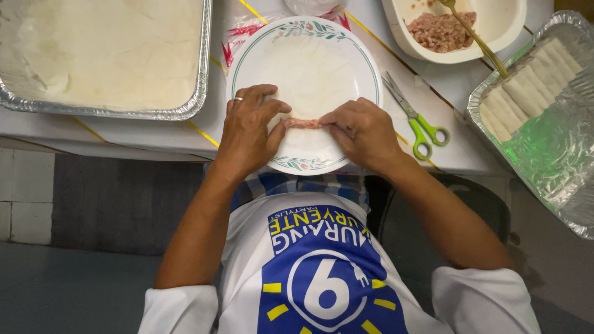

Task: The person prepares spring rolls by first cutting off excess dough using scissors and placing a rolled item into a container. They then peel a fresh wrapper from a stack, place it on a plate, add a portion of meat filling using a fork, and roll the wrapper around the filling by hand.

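Head-camera view, looking down. In the centre of the frame, a thin pale wrapper [309, 80] is lying flat on a round white plate with a floral rim [365, 62], and a narrow line of pink meat filling [303, 123] is sitting across the wrapper's lower part. The left hand [247, 133], wearing a ring, and the right hand [362, 130] are resting on the plate from either side; the fingertips of each are pinching one end of the filling line together with the wrapper edge, apparently so that the filling is kept in an even strip and the sheet cannot slide.

At the upper left, a foil tray [201, 74] is holding a stack of pale sheets, probably more wrappers, within easy reach of the left hand. At the upper right, a cream dish [396, 31] is holding more minced filling, with a utensil [473, 37] leaning in it. Green-handled scissors [417, 120] are lying on the tabletop [154, 133] just right of the plate. At the right edge, a second foil tray [557, 154] is holding finished rolls [529, 83] laid side by side.
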